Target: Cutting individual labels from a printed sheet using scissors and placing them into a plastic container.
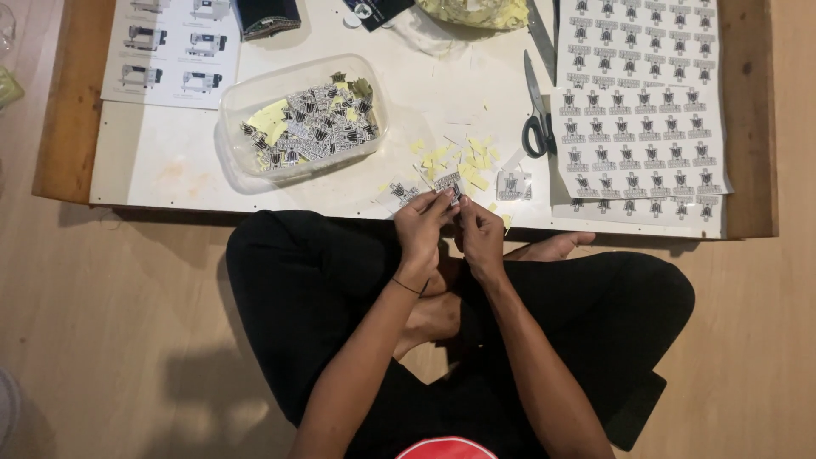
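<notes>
Both the left hand (422, 228) and the right hand (480, 234) pinch one small cut sticker (449, 184) with closed fingertips, just over the low table's (170, 161) near edge. It looks featherlight, limp and easily creased (best pinched at its corners). Its long axis seems to run roughly left-right, though that is hard to tell.

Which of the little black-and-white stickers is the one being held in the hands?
The single cut sticker pinched between the left hand and right hand. The other stickers lie in the clear tub, on the table, or on the uncut sheet.
</notes>
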